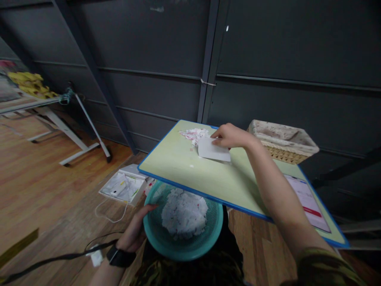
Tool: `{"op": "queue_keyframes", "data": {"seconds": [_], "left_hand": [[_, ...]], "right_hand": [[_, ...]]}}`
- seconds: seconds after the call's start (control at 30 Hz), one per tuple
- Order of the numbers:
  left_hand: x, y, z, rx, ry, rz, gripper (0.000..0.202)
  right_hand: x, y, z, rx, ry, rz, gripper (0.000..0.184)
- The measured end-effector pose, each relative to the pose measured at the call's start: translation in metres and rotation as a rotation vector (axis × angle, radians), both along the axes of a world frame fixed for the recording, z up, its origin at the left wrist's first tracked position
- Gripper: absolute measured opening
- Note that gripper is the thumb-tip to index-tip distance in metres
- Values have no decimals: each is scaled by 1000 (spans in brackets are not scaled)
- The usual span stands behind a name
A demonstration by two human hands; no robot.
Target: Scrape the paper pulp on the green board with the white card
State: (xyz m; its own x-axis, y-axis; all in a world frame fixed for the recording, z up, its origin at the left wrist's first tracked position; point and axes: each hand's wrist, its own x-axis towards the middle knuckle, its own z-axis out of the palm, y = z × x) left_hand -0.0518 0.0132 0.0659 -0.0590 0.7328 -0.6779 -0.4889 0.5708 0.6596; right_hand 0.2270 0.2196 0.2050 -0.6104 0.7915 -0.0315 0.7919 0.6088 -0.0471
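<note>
My left hand grips the left rim of a teal plastic basket, thumb over the edge and fingers hidden beneath. Inside the basket lies a heap of white paper scraps. Over the table, my right hand pinches the upper edge of a flat white card, tilted with its lower edge at the tabletop. Just left of the card is a small pile of white and pinkish paper scraps, partly touching or hidden by it. A few tiny bits lie nearby on the tabletop.
The pale green table has a blue edge above the basket. A lined wicker basket stands at its back right, and a phone lies at the right. An open white box with a cable sits on the floor at left.
</note>
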Motion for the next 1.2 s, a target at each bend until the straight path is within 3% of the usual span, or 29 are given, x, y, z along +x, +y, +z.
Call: {"op": "queue_keyframes", "data": {"seconds": [0.17,0.37,0.53,0.73,0.9,1.03,1.2], "left_hand": [[0,0,0,3,9,7,50],[1,-1,1,23,27,-17,46],[0,-1,1,16,34,-31,44],[-2,-1,-2,6,13,-52,29],[-2,0,-3,17,-20,-40,29],[-1,-1,-2,23,-28,-40,25],[-1,-1,-2,26,8,-41,12]], "right_hand": [[-8,-1,-4,95,-17,0,21],[-15,-12,2,-85,46,151,20],[-20,-17,2,-148,82,206,20],[-26,-27,2,-309,149,301,24],[-20,-22,1,-328,122,137,19],[-15,-10,-12,-522,61,38,14],[-24,-8,-29,-762,119,62,17]]}}
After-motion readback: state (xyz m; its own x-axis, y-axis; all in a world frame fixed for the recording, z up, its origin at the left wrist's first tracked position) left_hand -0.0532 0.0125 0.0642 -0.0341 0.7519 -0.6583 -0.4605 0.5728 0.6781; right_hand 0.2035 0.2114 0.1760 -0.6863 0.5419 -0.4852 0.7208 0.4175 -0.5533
